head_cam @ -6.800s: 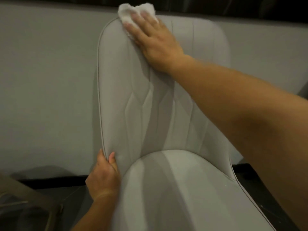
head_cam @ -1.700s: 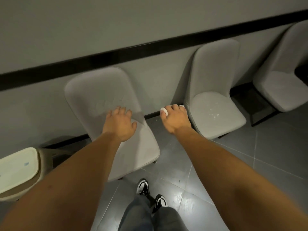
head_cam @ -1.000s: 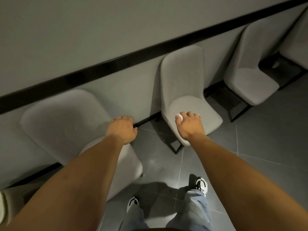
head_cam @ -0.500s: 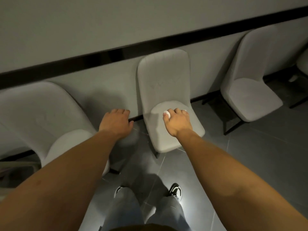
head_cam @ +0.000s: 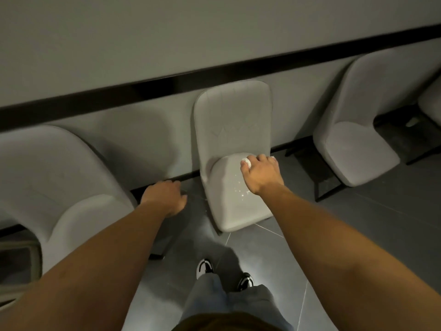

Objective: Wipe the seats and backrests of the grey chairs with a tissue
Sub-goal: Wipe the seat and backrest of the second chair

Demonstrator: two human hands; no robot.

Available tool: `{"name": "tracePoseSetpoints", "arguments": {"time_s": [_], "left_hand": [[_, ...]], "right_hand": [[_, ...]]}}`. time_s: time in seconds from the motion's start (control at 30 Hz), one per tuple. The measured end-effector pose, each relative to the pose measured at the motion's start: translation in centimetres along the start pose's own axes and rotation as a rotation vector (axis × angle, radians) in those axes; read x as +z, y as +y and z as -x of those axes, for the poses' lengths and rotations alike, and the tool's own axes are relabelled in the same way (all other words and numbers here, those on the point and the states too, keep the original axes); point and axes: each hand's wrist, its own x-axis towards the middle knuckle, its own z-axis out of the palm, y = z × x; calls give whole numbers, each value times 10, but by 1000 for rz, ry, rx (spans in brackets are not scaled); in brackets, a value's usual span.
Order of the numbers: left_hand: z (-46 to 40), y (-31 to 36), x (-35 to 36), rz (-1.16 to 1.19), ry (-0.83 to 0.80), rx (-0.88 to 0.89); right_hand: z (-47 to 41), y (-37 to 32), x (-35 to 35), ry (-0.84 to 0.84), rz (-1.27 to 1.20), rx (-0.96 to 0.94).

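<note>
Grey chair (head_cam: 235, 149) in the middle of the row, at twelve o'clock from the person's shoes (head_cam: 204, 268), is standing against the wall (head_cam: 167, 32).

The right hand (head_cam: 261, 174) is hovering over the back of its seat, fingers (head_cam: 260, 158) curling closed around a balled white tissue (head_cam: 246, 162); whether it is touching the seat cannot be told. The left hand (head_cam: 164, 197) is hanging empty at nine o'clock of the chair, fingers loosely bent over the grey tiled floor (head_cam: 358, 235). More chairs are flanking it.
</note>
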Motion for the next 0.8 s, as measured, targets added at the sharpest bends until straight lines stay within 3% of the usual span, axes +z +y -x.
{"name": "tracePoseSetpoints", "arguments": {"time_s": [0.1, 0.17, 0.47, 0.67, 0.8], "left_hand": [[1, -53, 20, -65, -171, -186], [-2, -69, 25, -100, -204, -227], [-51, -14, 8, 34, 62, -128], [-64, 27, 14, 54, 66, -308], [-63, 74, 18, 95, 130, -434]], "right_hand": [[-18, -10, 8, -15, 8, -27], [-27, -14, 18, -30, 13, -47], [-74, -4, 39, -107, 42, -133], [-115, 42, 39, -66, 52, -260], [-140, 76, 40, -165, 105, -367]]}}
